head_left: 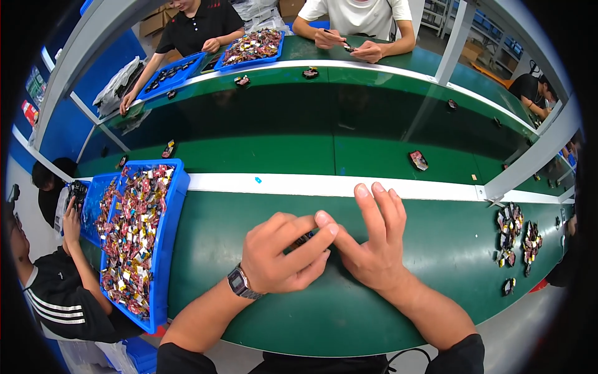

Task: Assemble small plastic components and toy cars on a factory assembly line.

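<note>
My left hand [283, 252] is curled around a small dark part [303, 239] on the green table [249, 305], with a watch on its wrist. My right hand [374, 240] touches the left one at the thumb, its fingers spread and pointing away from me, and its thumb and the left forefinger pinch the part between them. Most of the small part is hidden under my left fingers.
A blue bin [167, 243] full of small red and dark parts stands at my left. Several dark parts [517, 240] lie in heaps at the right. A green conveyor belt [280, 149] carries single parts. Other people sit to the left and across the belt.
</note>
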### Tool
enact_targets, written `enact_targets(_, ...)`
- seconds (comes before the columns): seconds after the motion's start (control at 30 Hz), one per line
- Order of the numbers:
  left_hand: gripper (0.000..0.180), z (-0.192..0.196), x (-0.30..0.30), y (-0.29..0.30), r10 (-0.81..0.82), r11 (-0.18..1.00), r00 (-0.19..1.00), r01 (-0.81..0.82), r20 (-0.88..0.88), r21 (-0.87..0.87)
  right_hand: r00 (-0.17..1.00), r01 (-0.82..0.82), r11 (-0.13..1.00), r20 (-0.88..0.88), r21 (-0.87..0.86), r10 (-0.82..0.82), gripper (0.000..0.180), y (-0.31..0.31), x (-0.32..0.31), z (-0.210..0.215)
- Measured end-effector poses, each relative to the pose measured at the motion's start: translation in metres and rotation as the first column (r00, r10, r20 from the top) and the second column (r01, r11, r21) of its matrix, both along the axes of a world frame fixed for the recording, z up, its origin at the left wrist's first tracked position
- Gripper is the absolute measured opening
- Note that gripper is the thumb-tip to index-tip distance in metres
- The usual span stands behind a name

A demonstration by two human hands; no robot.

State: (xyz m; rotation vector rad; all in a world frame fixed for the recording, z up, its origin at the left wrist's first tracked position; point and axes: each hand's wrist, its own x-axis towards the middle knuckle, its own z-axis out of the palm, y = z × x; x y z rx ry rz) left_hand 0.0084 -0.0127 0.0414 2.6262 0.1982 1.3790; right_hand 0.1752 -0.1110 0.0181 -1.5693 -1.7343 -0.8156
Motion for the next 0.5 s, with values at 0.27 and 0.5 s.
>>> enact_targets(0.27,0.048,-0.0011,0.0011,0.0003,-0.010,0.997,1.000,0.008,0.022,0.075,1.000,-0.008,1.000,0.011,0.028,0.007,0.054,0.0010,0.0003,-0.0034)
enact_targets(0.5,0.047,0.0017,0.0023,-0.0023,-0.010,0.997,1.000,0.008,0.019,0.079,1.000,-0.004,1.000,-0.010,0.013,0.004,0.054,-0.0013,-0.0013,-0.0010)
